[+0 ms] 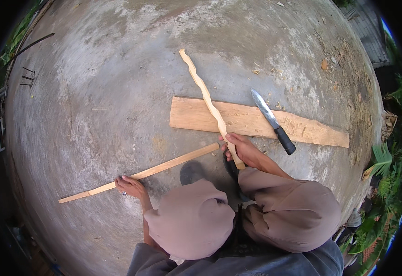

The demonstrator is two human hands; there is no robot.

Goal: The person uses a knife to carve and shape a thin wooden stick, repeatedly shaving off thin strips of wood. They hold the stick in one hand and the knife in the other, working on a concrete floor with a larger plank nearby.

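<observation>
The right hand (pixel 243 148) is closed around a pale, peeled wooden stick with wavy sides (pixel 205 94), gripping it close to its near end. The stick slants away toward the far left, passing in front of a long, flat, light-brown wooden board (pixel 194 115); whether the two touch, I cannot tell. The left hand (pixel 131 186) is curled around a straight, narrow, squared wooden strip (pixel 178 161) — held left of its middle, its right end just beside the right hand's fingers. Farther out, the board lies on the stained grey concrete floor (pixel 118 92), narrowing toward the right. Across it rests a knife with a broad steel blade and black handle (pixel 274 122) — tip to the far left, handle overhanging the near edge. Small pale shavings (pixel 278 106) lie around the blade.
</observation>
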